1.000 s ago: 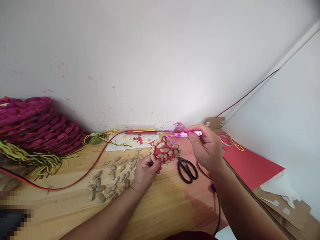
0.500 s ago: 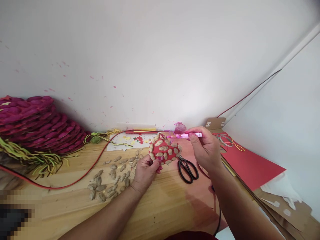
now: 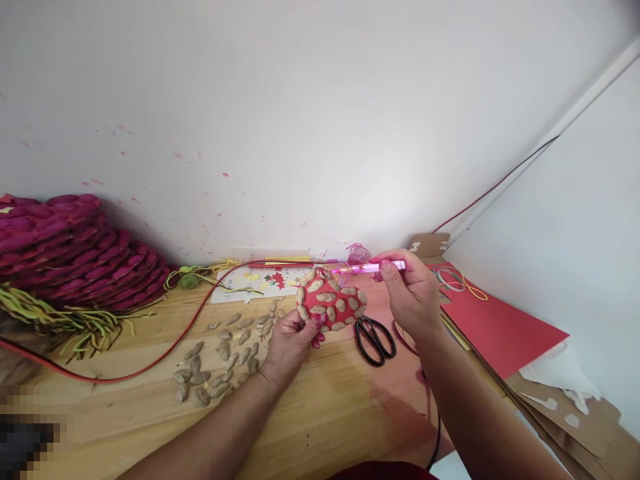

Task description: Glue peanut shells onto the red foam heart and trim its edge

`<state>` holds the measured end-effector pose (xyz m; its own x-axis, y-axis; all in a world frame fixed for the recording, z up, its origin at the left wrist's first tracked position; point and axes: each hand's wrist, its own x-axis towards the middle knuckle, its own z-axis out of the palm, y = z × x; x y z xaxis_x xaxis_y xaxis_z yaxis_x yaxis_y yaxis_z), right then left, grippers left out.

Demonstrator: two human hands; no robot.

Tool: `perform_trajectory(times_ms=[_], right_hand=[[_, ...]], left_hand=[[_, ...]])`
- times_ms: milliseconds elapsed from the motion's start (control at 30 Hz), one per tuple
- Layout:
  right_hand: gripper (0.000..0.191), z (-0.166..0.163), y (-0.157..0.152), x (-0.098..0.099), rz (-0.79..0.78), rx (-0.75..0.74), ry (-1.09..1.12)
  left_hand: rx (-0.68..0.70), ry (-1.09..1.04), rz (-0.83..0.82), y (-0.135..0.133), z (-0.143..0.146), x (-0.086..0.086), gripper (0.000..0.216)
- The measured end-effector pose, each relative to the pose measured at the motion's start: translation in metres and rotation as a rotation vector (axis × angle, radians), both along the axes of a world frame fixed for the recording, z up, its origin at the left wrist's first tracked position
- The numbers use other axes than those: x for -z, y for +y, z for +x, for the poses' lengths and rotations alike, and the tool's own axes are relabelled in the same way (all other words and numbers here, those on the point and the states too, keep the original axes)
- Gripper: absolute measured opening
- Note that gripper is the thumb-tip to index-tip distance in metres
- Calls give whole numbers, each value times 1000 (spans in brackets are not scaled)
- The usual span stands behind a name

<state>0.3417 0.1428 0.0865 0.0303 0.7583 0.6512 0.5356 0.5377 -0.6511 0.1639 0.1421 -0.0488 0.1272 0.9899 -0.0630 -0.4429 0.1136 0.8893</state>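
Note:
My left hand (image 3: pixel 291 341) pinches the lower edge of a red cutout (image 3: pixel 345 303) with peanuts in their shells stuck over its face. The cutout is held up above the table, tilted toward me. In my right hand (image 3: pixel 414 293) is a slim pink-and-white paintbrush (image 3: pixel 365 269), smeared with pink, lying nearly level. Its tip is at the top edge of the cutout; whether it touches cannot be made out. Loose peanuts (image 3: pixel 224 350) are scattered on the table left of my left hand. Black-handled scissors (image 3: pixel 375 340) lie below the brush, between my hands.
A stack of magenta-painted pieces (image 3: pixel 95 253) with yellow-green yarn fringe (image 3: pixel 65 317) stands at left. A red cord (image 3: pixel 185 333) crosses the table. Behind are a white sheet with small stars (image 3: pixel 250 283) and a pink cup (image 3: pixel 359 254). Red card (image 3: pixel 505 327) and cardboard (image 3: pixel 575 417) lie at right.
Almost nothing differs. The view has shifted slightly, and the brush in my right hand has tilted up a little at its handle end. Both hands keep their hold.

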Motion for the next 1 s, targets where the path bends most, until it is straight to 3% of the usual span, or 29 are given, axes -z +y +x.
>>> perform_trajectory(times_ms=[1000], right_hand=[[20,-5,7,-2,-91,-39,99]], left_hand=[[40,-18,-14,-3,0,-5,48]])
